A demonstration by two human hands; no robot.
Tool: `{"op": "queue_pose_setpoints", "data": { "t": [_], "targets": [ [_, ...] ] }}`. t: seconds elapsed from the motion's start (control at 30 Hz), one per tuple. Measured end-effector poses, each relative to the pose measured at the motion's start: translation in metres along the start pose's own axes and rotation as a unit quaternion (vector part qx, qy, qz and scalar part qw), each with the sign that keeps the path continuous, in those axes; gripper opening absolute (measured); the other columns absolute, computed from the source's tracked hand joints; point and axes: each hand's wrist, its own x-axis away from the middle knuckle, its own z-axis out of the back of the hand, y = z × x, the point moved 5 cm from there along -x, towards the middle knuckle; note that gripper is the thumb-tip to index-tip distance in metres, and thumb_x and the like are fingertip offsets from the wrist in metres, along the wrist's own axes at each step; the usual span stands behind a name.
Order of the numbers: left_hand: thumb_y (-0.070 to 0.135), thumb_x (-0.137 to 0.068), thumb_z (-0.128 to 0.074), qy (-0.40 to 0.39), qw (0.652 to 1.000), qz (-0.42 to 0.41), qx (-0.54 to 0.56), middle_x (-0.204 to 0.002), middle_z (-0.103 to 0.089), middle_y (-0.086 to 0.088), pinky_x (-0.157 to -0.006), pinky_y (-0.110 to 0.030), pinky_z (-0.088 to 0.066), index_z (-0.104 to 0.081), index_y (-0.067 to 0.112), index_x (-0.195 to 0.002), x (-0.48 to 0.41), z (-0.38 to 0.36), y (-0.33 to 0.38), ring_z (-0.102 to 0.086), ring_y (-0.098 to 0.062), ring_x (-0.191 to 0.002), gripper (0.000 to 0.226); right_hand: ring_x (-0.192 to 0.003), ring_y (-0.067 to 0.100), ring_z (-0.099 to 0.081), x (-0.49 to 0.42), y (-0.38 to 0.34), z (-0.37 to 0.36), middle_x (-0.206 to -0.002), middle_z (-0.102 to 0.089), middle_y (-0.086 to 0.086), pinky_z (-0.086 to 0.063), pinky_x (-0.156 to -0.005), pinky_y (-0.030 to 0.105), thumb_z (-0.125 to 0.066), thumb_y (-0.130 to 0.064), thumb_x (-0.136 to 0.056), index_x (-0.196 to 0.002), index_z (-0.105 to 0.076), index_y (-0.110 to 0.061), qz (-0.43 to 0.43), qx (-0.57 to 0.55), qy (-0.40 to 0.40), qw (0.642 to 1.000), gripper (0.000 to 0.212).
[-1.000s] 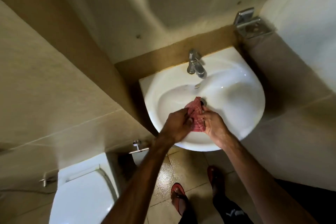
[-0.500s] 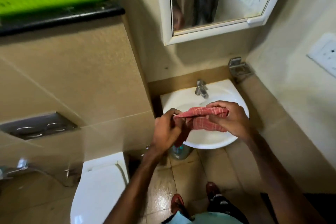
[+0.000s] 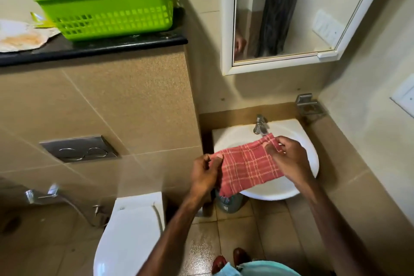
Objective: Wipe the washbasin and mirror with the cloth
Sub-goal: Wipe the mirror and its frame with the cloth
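Both hands, left hand (image 3: 205, 172) and right hand (image 3: 289, 159), pinched the red checked cloth (image 3: 246, 167) taut above the washbasin (image 3: 309, 159); 1 slipped corner would probably drop it.

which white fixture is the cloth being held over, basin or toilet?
The basin, under the tap. Both hands stretch the red checked cloth above its bowl; the toilet sits lower left, with nothing over it.
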Motion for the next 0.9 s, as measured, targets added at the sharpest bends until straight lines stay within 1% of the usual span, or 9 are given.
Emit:
{"op": "queue_pose_setpoints", "data": {
  "t": [0.13, 0.23, 0.33, 0.43, 0.5, 0.57, 0.67, 0.77, 0.9],
  "targets": [
    [0.036, -0.101, -0.058, 0.017, 0.999, -0.04, -0.022, -0.088, -0.078, -0.012, -0.07, -0.049, -0.064, -0.075, 0.008, -0.1, -0.001, -0.018, 0.023, -0.077, -0.029, -0.08, 0.033, -0.08, -0.002, -0.068, 0.011, -0.022, -0.018, -0.094, -0.07, -0.014, -0.048, -0.051, 0.005, -0.07, -0.034, -0.098, -0.117, -0.067, -0.028, 0.049, 0.02, 0.012, 0.999, 0.021],
    [0.037, -0.1, -0.059, 0.005, 0.998, -0.057, 0.008, -0.079, -0.078, -0.01, -0.061, -0.042, -0.064, -0.076, 0.011, -0.092, -0.002, -0.029, 0.042, -0.077, -0.028, -0.069, 0.033, -0.097, 0.006, -0.068, 0.023, -0.051, -0.032, -0.106, -0.071, -0.011, -0.06, -0.078, 0.022, -0.074, -0.03, -0.095, -0.124, -0.069, -0.025, 0.132, 0.042, -0.006, 0.99, 0.03],
    [0.035, -0.102, -0.057, -0.003, 0.997, -0.06, 0.042, -0.08, -0.079, -0.011, -0.06, -0.037, -0.063, -0.076, 0.009, -0.091, -0.009, -0.031, 0.063, -0.078, -0.027, -0.068, 0.034, -0.108, 0.011, -0.065, 0.022, -0.064, -0.026, -0.12, -0.07, -0.005, -0.058, -0.097, 0.036, -0.071, -0.035, -0.096, -0.135, -0.065, -0.024, 0.182, 0.05, 0.012, 0.982, 0.041],
    [0.038, -0.103, -0.055, -0.019, 0.995, -0.07, 0.068, -0.081, -0.079, -0.011, -0.065, -0.04, -0.064, -0.079, 0.01, -0.09, -0.014, -0.032, 0.091, -0.078, -0.026, -0.072, 0.039, -0.106, 0.002, -0.063, 0.012, -0.066, -0.016, -0.119, -0.064, -0.013, -0.059, -0.096, 0.032, -0.07, -0.054, -0.092, -0.136, -0.063, -0.033, 0.19, 0.002, 0.004, 0.982, 0.05],
    [0.038, -0.103, -0.054, -0.019, 0.993, -0.081, 0.084, -0.078, -0.078, -0.012, -0.06, -0.032, -0.061, -0.079, 0.01, -0.084, -0.015, -0.032, 0.115, -0.076, -0.021, -0.065, 0.042, -0.11, -0.001, -0.061, 0.002, -0.067, -0.011, -0.122, -0.057, -0.017, -0.058, -0.096, 0.027, -0.074, -0.063, -0.082, -0.14, -0.057, -0.039, 0.195, -0.014, -0.008, 0.981, 0.066],
    [0.036, -0.104, -0.053, -0.032, 0.991, -0.083, 0.101, -0.081, -0.078, -0.015, -0.059, -0.03, -0.06, -0.08, 0.008, -0.088, -0.015, -0.033, 0.138, -0.075, -0.023, -0.066, 0.042, -0.116, -0.001, -0.062, -0.009, -0.071, -0.004, -0.128, -0.055, -0.017, -0.058, -0.099, 0.025, -0.079, -0.065, -0.075, -0.145, -0.053, -0.042, 0.204, -0.043, -0.037, 0.977, 0.078],
    [0.034, -0.103, -0.054, -0.057, 0.987, -0.09, 0.118, -0.09, -0.079, -0.015, -0.073, -0.035, -0.064, -0.079, 0.006, -0.096, -0.017, -0.031, 0.17, -0.078, -0.029, -0.079, 0.038, -0.124, -0.003, -0.061, -0.029, -0.083, 0.008, -0.137, -0.058, -0.027, -0.055, -0.1, 0.02, -0.089, -0.055, -0.072, -0.15, -0.043, -0.048, 0.218, -0.075, -0.106, 0.967, 0.09],
    [0.032, -0.101, -0.057, -0.066, 0.984, -0.13, 0.103, -0.091, -0.08, -0.01, -0.077, -0.036, -0.065, -0.078, 0.007, -0.102, -0.02, -0.024, 0.199, -0.079, -0.027, -0.084, 0.032, -0.121, 0.003, -0.067, -0.048, -0.096, 0.022, -0.135, -0.066, -0.019, -0.06, -0.1, 0.034, -0.089, -0.029, -0.081, -0.149, -0.049, -0.04, 0.217, -0.118, -0.097, 0.964, 0.08],
    [0.029, -0.093, -0.071, 0.013, 0.953, -0.294, -0.078, -0.094, -0.08, 0.006, -0.078, -0.032, -0.065, -0.078, 0.017, -0.109, -0.029, -0.005, 0.237, -0.077, -0.006, -0.082, 0.021, -0.102, 0.013, -0.078, -0.07, -0.122, 0.049, -0.114, -0.079, -0.007, -0.066, -0.086, 0.041, -0.088, -0.025, -0.081, -0.126, -0.069, -0.037, 0.205, -0.214, -0.048, 0.954, 0.051]
  ]
}}
